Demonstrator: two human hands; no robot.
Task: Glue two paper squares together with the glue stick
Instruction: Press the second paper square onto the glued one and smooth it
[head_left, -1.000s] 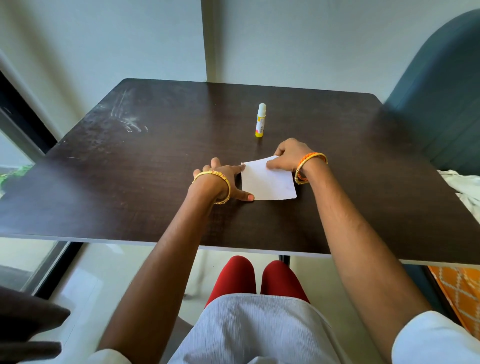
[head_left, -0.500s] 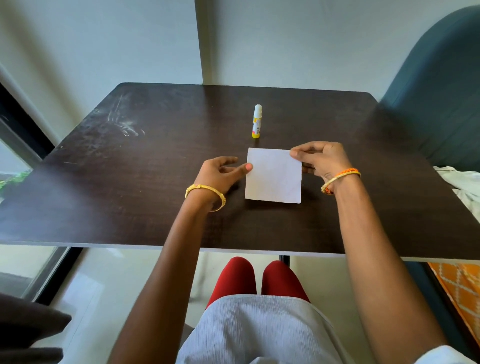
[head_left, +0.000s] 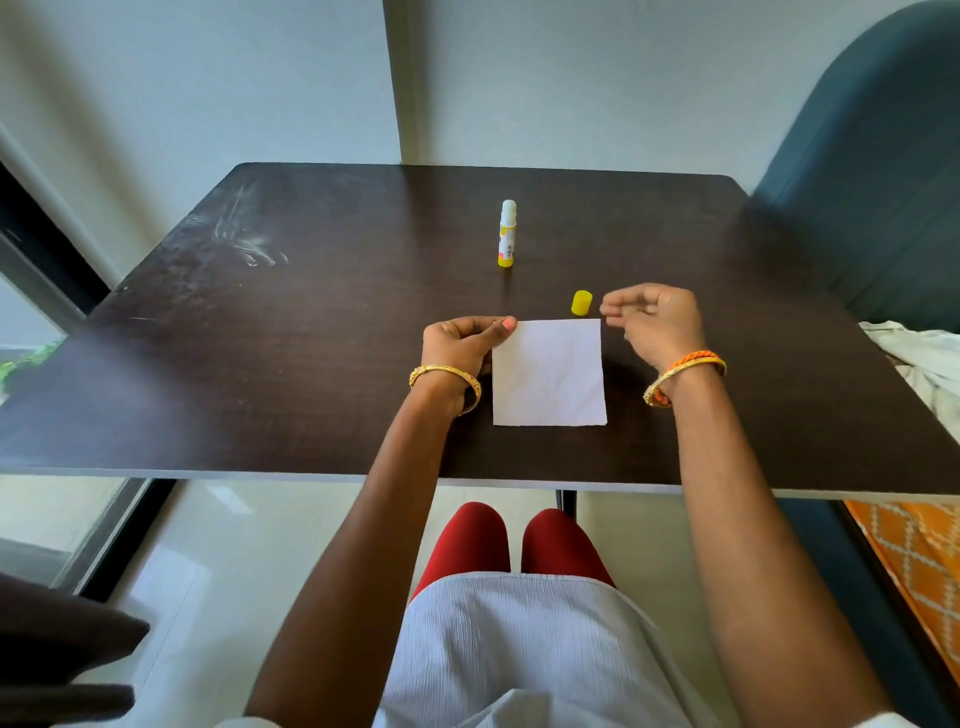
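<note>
A white paper square (head_left: 549, 372) lies flat on the dark table (head_left: 311, 364), near its front edge. Whether a second square lies under it cannot be told. My left hand (head_left: 465, 345) holds the square's top left corner, thumb on top and fingers curled beside the edge. My right hand (head_left: 655, 325) hovers just above and right of the top right corner, fingers loosely curled, holding nothing. The glue stick (head_left: 507, 233), yellow with a white top, stands upright farther back. A small yellow cap (head_left: 581, 303) stands on the table just left of my right fingertips.
A teal chair back (head_left: 872, 171) rises at the table's right side, with white cloth (head_left: 919, 364) on the seat. The wall stands behind the table. A window frame (head_left: 47, 244) runs along the left. My knees are under the front edge.
The paper was turned and now lies square to me. My right hand let go of its right edge and lifted. My left thumb moved to the top left corner. The yellow cap has come into view.
</note>
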